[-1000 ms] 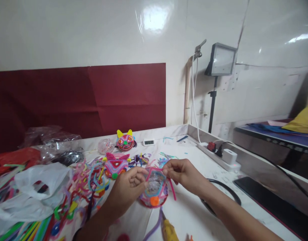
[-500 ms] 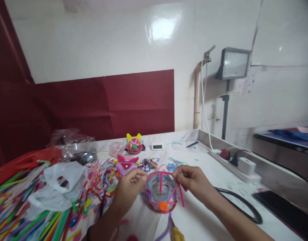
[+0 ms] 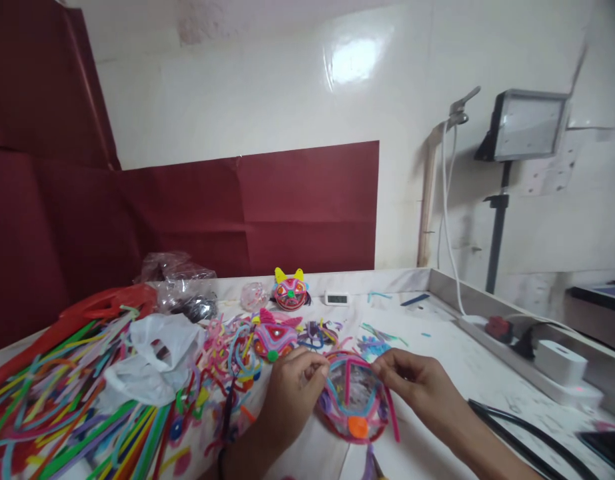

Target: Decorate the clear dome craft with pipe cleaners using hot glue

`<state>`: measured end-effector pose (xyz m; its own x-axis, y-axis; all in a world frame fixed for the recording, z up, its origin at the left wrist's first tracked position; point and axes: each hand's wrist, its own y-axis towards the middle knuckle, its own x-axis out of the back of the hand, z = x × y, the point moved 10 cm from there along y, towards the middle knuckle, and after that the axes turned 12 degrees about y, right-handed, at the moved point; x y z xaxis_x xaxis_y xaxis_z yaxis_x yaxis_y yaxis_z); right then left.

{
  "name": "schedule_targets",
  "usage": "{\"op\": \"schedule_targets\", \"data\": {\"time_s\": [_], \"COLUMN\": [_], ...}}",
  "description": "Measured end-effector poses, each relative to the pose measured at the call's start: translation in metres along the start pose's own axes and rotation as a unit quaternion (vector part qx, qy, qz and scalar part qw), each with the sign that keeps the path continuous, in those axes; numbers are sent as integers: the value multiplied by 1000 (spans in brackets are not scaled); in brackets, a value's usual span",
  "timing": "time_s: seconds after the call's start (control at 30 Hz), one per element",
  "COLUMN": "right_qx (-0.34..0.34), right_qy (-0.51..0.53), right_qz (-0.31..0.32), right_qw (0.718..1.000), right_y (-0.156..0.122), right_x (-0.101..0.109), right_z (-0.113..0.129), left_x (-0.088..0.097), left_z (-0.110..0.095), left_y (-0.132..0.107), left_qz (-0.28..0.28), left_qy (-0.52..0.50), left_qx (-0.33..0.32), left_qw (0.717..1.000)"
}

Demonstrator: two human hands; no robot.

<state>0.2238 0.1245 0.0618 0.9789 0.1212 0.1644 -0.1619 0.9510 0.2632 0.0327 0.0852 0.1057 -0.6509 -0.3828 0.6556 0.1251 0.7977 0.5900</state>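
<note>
A round clear plastic craft piece (image 3: pixel 370 438) stands tilted toward me between both hands, trimmed with blue, purple and pink pipe cleaners and an orange nose. The fingers of my left hand (image 3: pixel 297 390) are pinched at its upper left rim. At the upper right rim, the thumb and forefinger of my right hand (image 3: pixel 420 380) close on a pink pipe cleaner (image 3: pixel 393 417), whose end hangs down outside the piece. Another pink strip (image 3: pixel 347 383) crosses the clear middle. Just behind lies a pink-eared animal face (image 3: pixel 275 337) with a green nose.
Pipe cleaners (image 3: pixel 122 433) and a white plastic bag (image 3: pixel 160 353) cover the left side. Farther back are a yellow-eared face (image 3: pixel 291 293) and a small digital display (image 3: pixel 336 299). A power strip (image 3: pixel 527 360) and black cable (image 3: pixel 517 420) lie at right.
My view has turned left, so everything sits farther right. The fingers of my left hand have come in against the rim. My right hand keeps its pinch on the pink pipe cleaner.
</note>
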Motion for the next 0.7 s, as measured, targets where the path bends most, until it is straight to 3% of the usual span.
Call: {"op": "schedule_targets", "data": {"time_s": [0.33, 0.7], "right_qx": [-7, 17], "right_qy": [21, 35], "right_qz": [0, -45], "right_qw": [1000, 998], "right_y": [-1, -1], "right_x": [3, 3], "right_z": [-9, -7], "left_x": [4, 4], "left_z": [2, 8], "left_y": [0, 1], "left_qz": [-5, -13], "left_qy": [1, 19], "left_qx": [7, 22], "left_qw": [1000, 999]}}
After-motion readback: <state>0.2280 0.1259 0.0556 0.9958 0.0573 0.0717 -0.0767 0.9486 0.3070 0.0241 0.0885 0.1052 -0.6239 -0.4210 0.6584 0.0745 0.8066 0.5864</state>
